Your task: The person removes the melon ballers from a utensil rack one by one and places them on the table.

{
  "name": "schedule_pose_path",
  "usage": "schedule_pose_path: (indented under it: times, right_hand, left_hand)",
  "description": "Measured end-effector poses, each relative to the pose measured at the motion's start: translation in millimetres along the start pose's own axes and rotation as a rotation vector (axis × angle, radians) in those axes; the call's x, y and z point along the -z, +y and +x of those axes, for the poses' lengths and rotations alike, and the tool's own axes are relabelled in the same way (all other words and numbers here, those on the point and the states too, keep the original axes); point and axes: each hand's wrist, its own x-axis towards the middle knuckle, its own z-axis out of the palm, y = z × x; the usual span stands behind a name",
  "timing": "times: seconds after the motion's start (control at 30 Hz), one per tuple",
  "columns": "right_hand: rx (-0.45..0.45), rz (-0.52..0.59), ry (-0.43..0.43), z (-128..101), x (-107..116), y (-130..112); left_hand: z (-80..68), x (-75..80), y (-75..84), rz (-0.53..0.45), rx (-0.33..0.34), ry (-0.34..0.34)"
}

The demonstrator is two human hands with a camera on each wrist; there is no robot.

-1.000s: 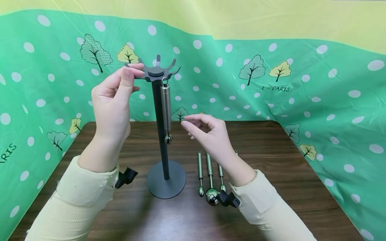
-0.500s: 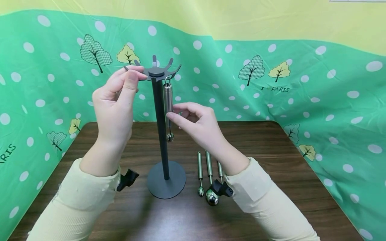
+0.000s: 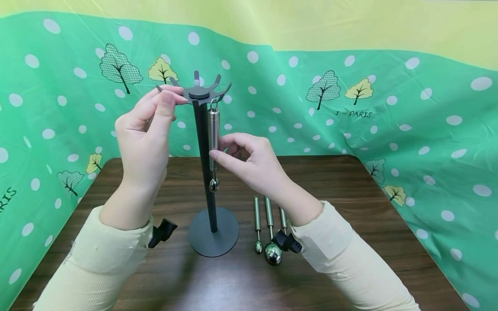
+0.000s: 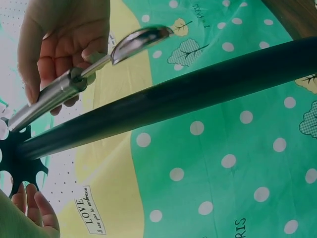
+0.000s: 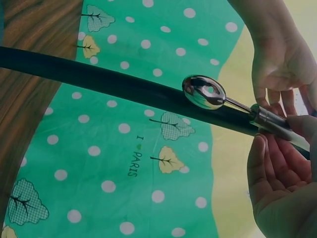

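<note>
A dark grey utensil stand (image 3: 204, 164) rises from a round base, with curved hooks around its top. My left hand (image 3: 145, 125) pinches one hook at the top's left side. From a front-right hook hangs a steel scoop (image 3: 213, 125) by its handle loop. My right hand (image 3: 250, 160) holds the scoop's handle between thumb and fingers, right of the pole. In the left wrist view, the scoop's bowl (image 4: 143, 42) points away from the stand's top. The right wrist view shows its oval, shiny bowl (image 5: 203, 91) close to the pole.
Right of the stand's base (image 3: 214, 233), several more steel utensils lie on the dark wooden table: a small scoop (image 3: 258, 246), a larger round one (image 3: 273, 255), and another partly hidden by the right wrist camera (image 3: 287, 241). A green patterned cloth (image 3: 295, 112) hangs behind.
My right hand has moved up and left from beside the hanging scoop and now grips its handle. The scoop has shifted slightly. My left hand stays at the stand's top.
</note>
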Motion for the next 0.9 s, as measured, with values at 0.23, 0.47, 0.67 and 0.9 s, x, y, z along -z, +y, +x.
schedule_pose_path:
  times: [0.23, 0.47, 0.67, 0.9]
  right_hand:
    - [0.022, 0.028, 0.033, -4, 2, 1]
    - [0.055, 0.042, 0.051, -6, 4, -2]
    - [0.110, 0.041, 0.076, -7, 7, -4]
    - [0.153, 0.051, 0.103, -8, 11, -8]
  left_hand:
    - [0.1, -1.1, -0.2, 0.009, 0.001, -0.009]
    - [-0.5, -0.1, 1.0, 0.037, -0.014, 0.004]
    - [0.0, 0.4, -0.2, 0.033, -0.026, 0.002]
    - [0.0, 0.0, -0.2, 0.027, -0.029, 0.004]
